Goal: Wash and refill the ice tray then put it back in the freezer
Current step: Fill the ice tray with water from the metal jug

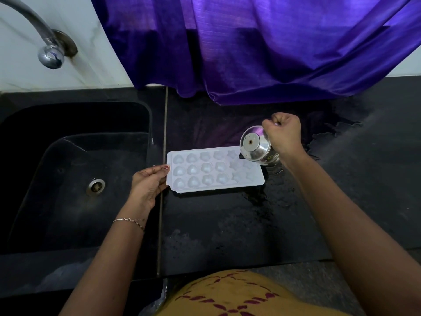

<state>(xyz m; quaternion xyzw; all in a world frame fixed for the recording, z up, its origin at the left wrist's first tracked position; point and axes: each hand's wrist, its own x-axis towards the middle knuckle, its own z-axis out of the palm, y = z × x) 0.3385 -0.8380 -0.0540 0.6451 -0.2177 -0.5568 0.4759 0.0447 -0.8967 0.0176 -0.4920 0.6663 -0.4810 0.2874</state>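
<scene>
Evidently the refilling step is in hand: the tray (215, 169) lies flat on the black tabletop (227, 224), just right of the sink (57, 201), long side across the view. The left hand (148, 183) pinches the tray's left short end, thumb on the rim and fingers tucked beneath. I judge this steadies the light plastic so it does not slide on the wet stone while it is filled. The right hand (283, 133) is closed in a fist round a steel cup (255, 143), gripping it from the far side. The cup is tipped hard over, its base turned up towards the camera and its mouth down over the tray's right end. That tilt suits pouring into the star-shaped cells there, though no stream of water can be made out, and I cannot tell how full any cell is. Pouring from one end probably lets water spill from cell to cell along the rows. Puddles (257, 197) shine on the tabletop beside and behind the tray's right end, so some water has missed or overflowed. The tap (49, 53) hangs over the sink's far left corner, well apart from the tray, which may be why a cup does the filling. A purple cloth (262, 46) drapes down at the back, its hem touching the tabletop behind the cup. The freezer is not in view.
</scene>
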